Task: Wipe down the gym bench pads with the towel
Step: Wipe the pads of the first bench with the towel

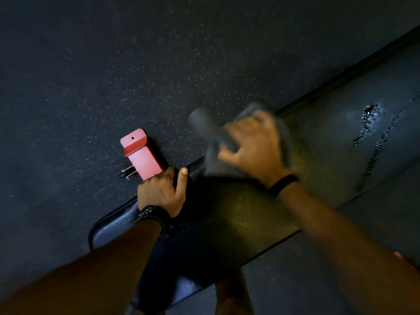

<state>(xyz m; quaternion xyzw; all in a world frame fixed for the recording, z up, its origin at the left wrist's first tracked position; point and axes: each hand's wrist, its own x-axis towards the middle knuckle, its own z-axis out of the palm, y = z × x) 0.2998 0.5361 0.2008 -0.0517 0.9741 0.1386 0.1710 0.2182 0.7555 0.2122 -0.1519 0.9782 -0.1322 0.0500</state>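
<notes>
there is one view only, from a camera worn on the person's head, looking steeply down and forward. it sits close above the bench pad (250, 223), which runs diagonally from near left to far right. both forearms enter from the near edge. the speckled floor (136, 64) fills the far and left part. the wide lens bends the edges.

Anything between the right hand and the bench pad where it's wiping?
Yes: the grey towel lies between the right hand and the dark padded bench pad, seen blurred in the head view.
</notes>
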